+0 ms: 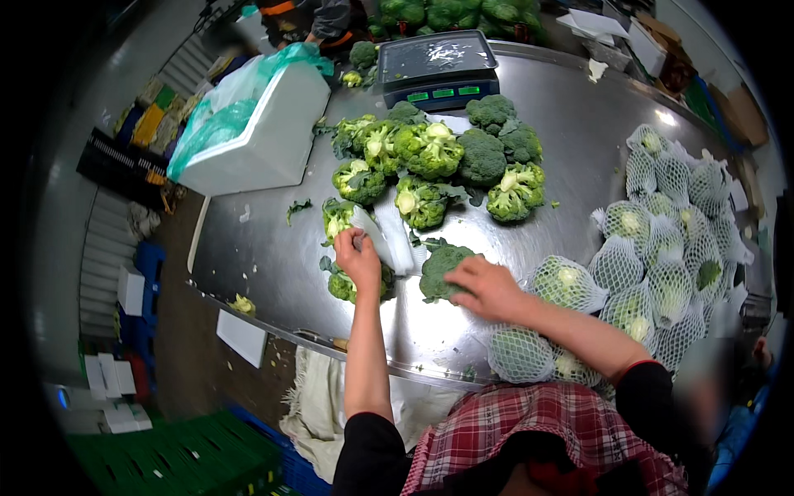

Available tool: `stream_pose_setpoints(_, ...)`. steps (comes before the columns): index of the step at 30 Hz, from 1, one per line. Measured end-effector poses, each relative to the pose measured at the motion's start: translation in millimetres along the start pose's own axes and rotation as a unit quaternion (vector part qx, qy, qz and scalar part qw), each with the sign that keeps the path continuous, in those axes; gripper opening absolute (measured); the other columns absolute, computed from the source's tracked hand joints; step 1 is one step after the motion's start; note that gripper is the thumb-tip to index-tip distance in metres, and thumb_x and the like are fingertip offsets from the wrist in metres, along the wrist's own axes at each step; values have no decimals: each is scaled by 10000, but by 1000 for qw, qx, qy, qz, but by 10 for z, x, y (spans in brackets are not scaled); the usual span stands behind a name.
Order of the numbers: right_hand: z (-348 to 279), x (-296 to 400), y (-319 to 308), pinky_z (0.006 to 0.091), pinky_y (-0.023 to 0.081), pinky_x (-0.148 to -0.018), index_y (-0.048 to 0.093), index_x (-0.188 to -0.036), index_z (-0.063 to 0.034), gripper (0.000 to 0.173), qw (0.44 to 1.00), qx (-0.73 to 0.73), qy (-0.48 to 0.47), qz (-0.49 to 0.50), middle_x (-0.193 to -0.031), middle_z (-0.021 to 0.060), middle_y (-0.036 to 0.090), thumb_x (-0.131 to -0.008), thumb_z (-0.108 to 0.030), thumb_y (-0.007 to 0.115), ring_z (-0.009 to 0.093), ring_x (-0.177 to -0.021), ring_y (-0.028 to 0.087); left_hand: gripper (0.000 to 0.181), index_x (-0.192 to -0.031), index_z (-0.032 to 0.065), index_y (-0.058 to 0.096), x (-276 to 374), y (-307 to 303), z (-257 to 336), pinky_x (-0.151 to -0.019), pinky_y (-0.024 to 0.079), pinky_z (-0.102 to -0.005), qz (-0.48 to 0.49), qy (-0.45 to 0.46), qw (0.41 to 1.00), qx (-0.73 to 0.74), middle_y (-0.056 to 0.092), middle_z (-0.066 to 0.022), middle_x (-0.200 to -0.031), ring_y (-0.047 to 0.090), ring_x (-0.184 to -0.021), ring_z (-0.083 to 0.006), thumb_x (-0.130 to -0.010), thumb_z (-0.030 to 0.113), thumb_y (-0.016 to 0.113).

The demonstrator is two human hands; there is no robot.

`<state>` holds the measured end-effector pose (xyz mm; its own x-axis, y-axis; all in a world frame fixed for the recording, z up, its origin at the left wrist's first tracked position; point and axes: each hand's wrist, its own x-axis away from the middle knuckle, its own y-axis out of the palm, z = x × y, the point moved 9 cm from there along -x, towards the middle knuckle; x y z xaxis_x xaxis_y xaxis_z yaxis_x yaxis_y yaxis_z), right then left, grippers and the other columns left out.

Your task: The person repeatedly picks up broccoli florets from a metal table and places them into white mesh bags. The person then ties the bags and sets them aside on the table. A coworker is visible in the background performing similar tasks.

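Observation:
My left hand (360, 259) pinches the end of a white foam net sleeve (374, 239) above the steel table. More flat white sleeves (397, 242) lie just right of it. My right hand (490, 288) has its fingers around the right side of a broccoli head (441, 268), crown up on the table. Below my left hand sits another broccoli head (341, 286), partly hidden by the wrist. Beyond my hands is a pile of bare broccoli heads (429, 150), several with cut stems up. Netted broccoli heads (620, 279) are heaped beside my right arm.
A digital scale (437, 68) stands at the table's far side. A white foam box (267, 136) with green plastic film (229, 124) is at left. Near the front edge lies a wooden-handled knife (338, 342). Another person's sleeve (332, 18) shows beyond. Green crates (180, 456) stand lower left.

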<state>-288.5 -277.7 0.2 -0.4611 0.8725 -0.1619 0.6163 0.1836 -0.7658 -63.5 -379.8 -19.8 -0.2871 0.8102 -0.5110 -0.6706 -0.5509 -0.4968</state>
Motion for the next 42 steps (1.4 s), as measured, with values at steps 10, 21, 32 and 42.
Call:
stream_pose_setpoints(10, -372, -132, -782, 233, 427, -513, 638, -996, -75, 218, 933, -341, 75, 92, -629, 25, 563, -809, -187, 632, 72, -530, 506, 329, -1057, -3, 557, 593, -404, 1776, -789, 453, -254, -268, -121, 857, 423, 573, -50, -962, 542, -888, -127, -740, -29, 643)
stream_pose_setpoints(21, -17, 897, 135, 200, 377, -397, 650, -1000, -35, 221, 809, -490, 324, -20, -569, 15, 571, -829, -170, 613, 51, -425, 481, 104, -822, 6, 572, 1396, -317, 1449, -805, 422, -265, -207, -169, 836, 480, 605, -71, -845, 569, -847, -174, -751, -35, 635)
stream_pose_setpoints(32, -5, 709, 253, 210, 364, -513, 548, -843, -29, 190, 759, -571, 291, 112, -659, -33, 489, -904, -203, 498, 52, -586, 436, 44, -802, 36, 517, 1502, -145, 1043, -671, 416, -221, -157, -355, 731, 561, 552, -18, -759, 511, -693, -85, -824, 34, 556)
stream_pose_setpoints(42, 150, 711, 118, 247, 490, -671, 557, -837, -19, 186, 584, -774, 215, 122, -798, 43, 609, -896, -191, 518, 104, -719, 594, 50, -873, 49, 518, 2024, -58, 592, -580, 406, -219, -185, -424, 749, 474, 559, -28, -752, 500, -640, -74, -842, 68, 552)
